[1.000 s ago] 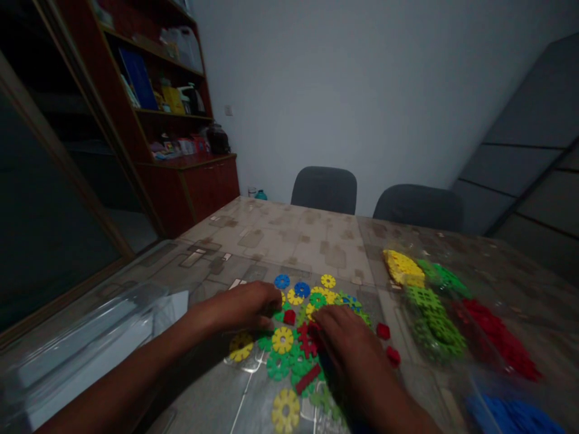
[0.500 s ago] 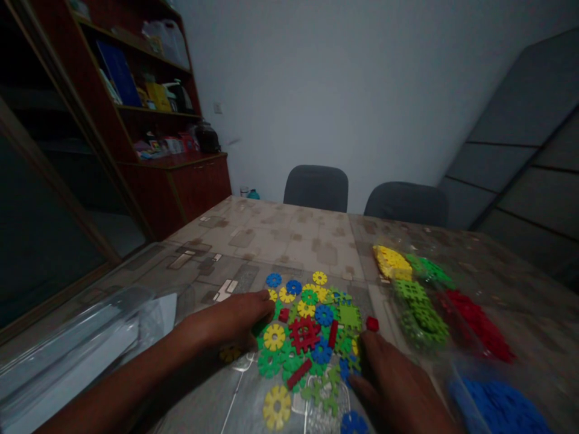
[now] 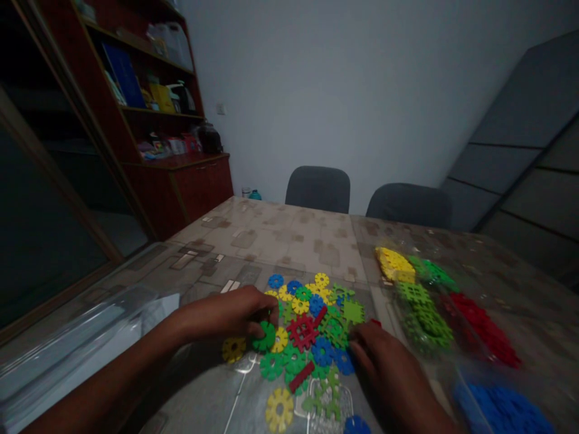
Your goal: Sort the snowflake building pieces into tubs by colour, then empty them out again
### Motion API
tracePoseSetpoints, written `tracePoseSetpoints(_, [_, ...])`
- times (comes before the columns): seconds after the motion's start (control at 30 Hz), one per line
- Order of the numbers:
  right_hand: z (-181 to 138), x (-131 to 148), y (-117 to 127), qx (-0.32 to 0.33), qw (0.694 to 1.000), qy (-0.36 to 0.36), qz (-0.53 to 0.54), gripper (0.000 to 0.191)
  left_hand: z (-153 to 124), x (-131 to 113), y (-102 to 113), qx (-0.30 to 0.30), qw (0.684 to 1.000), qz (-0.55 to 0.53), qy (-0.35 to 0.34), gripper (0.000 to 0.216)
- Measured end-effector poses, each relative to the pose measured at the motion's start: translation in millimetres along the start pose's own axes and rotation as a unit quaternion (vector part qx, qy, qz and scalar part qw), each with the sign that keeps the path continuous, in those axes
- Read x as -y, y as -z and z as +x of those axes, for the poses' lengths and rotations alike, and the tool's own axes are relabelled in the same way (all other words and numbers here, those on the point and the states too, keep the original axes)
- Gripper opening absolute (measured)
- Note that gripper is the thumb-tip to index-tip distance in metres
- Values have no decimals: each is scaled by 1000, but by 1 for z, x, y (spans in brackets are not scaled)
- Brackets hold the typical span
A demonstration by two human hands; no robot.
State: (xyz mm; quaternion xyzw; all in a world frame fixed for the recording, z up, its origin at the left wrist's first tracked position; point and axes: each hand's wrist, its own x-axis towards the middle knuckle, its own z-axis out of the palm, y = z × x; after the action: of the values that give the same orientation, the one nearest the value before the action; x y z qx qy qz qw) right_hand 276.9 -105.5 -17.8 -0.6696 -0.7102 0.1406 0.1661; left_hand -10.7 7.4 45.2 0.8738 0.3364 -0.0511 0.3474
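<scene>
My left hand [image 3: 246, 310] is at the left side of a loose heap of plastic building pieces. Its fingers are closed on a green notched disc [image 3: 263, 336], which partly covers a yellow notched disc [image 3: 280, 340]. On the heap's right side, my right hand [image 3: 389, 367] has its thumb and forefinger apart, close to a blue disc [image 3: 344, 361] and green pieces; nothing shows in it. Between the hands are a red square lattice piece [image 3: 303, 332], red bars [image 3: 301, 377], a light green square piece [image 3: 353, 311] and several more discs.
To the right stand clear containers of yellow pieces [image 3: 395, 265], light green pieces [image 3: 423, 313], red pieces [image 3: 484, 328] and blue pieces [image 3: 502, 401]. Clear plastic packaging [image 3: 90, 337] lies at the left. Two grey chairs [image 3: 318, 188] are behind the table [image 3: 280, 232].
The green disc has come into view at my left hand's fingers. My right fingers have moved slightly left into the heap's edge. A red bar in the middle has shifted and some pieces were spread.
</scene>
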Motion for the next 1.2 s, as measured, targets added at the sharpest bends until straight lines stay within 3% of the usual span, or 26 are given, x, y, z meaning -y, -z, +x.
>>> tracePoseSetpoints(0.13, [-6, 11, 7, 40, 998, 52, -8, 16, 0, -16, -15, 79, 996, 22, -30, 37])
tracePoseSetpoints(0.23, [-10, 24, -4, 79, 986, 147, 24, 16, 1, -23, -22, 68, 996, 46, -30, 41])
tracePoseSetpoints(0.33, [-12, 37, -22, 109, 976, 187, 13, 30, 2, -21, -24, 34, 997, 76, 4, 49])
tracePoseSetpoints(0.4, [-10, 44, -32, 103, 978, 180, -14, 28, 3, -17, -26, 22, 995, 99, 17, 55])
tracePoseSetpoints(0.53, [-5, 51, -38, 71, 980, 185, -30, 2, 5, -9, -32, 7, 994, 104, 12, 55])
tracePoseSetpoints(0.7, [9, 47, -23, 18, 989, 132, -57, 2, 2, -15, -33, 25, 994, 99, -25, 38])
tracePoseSetpoints(0.83, [20, 48, -14, -4, 996, 74, -43, 10, 0, -23, -31, 37, 992, 123, 13, 36])
tracePoseSetpoints(1.07, [9, 61, -30, 46, 992, 120, 5, 12, 5, -8, -37, -26, 984, 175, 34, 35])
tracePoseSetpoints(1.2, [8, 65, -40, 37, 992, 120, -10, 35, 7, -4, -39, -39, 980, 193, 10, 30])
